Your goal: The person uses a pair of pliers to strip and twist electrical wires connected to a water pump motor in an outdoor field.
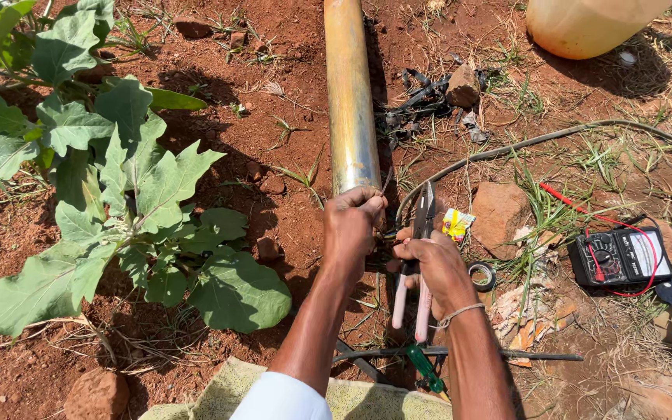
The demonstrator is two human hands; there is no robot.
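Your left hand [349,225] pinched a thin wire [385,183] by the pipe [350,101]; your right hand [439,268] gripped pliers [421,233], which risked nicking fingers.

Single head-worn camera looked steeply down, close above left hand [351,225] and right hand [433,268]; metal pipe [350,93] ran ahead of them, leafy plant [118,194] lay left.

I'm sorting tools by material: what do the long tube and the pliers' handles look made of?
The long cylindrical tube looks like metal, smooth and brushed, with a bright sheen and brassy tint. The pliers' pale pink handles, held by the right hand, look like matte plastic or rubber sleeves; which one is unclear.
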